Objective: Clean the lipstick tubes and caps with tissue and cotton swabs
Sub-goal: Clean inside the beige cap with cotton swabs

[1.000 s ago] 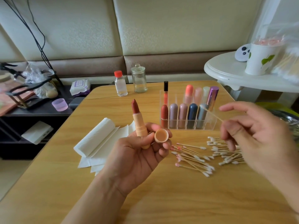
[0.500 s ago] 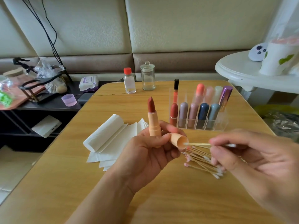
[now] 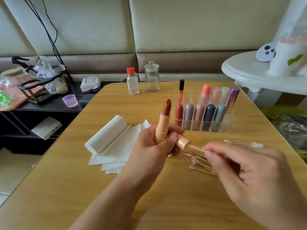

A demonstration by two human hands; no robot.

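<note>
Left hand (image 3: 154, 145): grips lipstick (image 3: 163, 122) upright, cap (image 3: 183, 142) mouth turned rightward for access. Right hand (image 3: 245, 171): pinches swab (image 3: 197, 148), tip entering cap.

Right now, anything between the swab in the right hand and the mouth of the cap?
Nothing visible. The left hand holds the cap with its mouth facing the right hand, whose cotton swab tip already sits at the opening. The loose swabs lie below on the table.
</note>
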